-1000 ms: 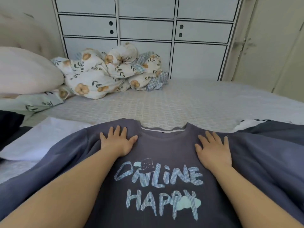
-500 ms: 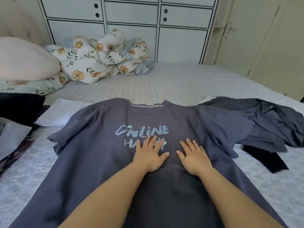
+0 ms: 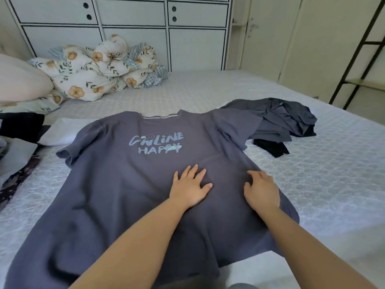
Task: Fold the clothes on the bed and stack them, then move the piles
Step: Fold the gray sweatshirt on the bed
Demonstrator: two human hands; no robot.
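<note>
Grey-blue T-shirt (image 3: 129, 184) lies spread face up on the bed (image 3: 312, 174), collar away from me, "ONLINE HAPPY" print showing. My left hand (image 3: 190, 187) is flat on the shirt's middle below the print, fingers straight and spread, holding nothing. My right hand (image 3: 261, 189) is on the shirt near its right edge, fingers curled onto the fabric; can't tell if they pinch it. Dark clothes heap (image 3: 279, 119) touches the right sleeve; white garment (image 3: 62, 130) by the left sleeve; floral duvet (image 3: 100, 74) far back
</note>
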